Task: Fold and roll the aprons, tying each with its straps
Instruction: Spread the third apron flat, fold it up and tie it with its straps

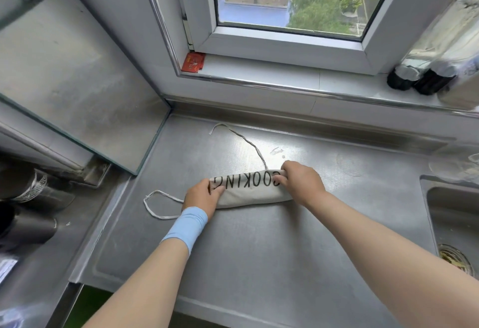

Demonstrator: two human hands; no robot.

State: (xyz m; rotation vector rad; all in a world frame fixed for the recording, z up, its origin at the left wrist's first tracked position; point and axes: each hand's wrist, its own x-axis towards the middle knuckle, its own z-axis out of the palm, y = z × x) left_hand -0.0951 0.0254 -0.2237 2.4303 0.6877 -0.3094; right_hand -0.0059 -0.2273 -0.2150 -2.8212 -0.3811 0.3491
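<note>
A beige apron (248,191) printed with black letters lies rolled into a long bundle on the steel counter (259,250). My left hand (203,196) grips its left end, fingers curled over the cloth. My right hand (300,181) grips the right end the same way. One thin strap (246,141) trails from the right end toward the back wall. A second strap (155,204) loops out on the counter past the left end.
A sink (456,224) with a drain sits at the right. Dark bottles (420,78) stand on the window sill at the right, a red packet (193,62) at its left. A glass panel (77,89) leans at the left, with dark items beyond it.
</note>
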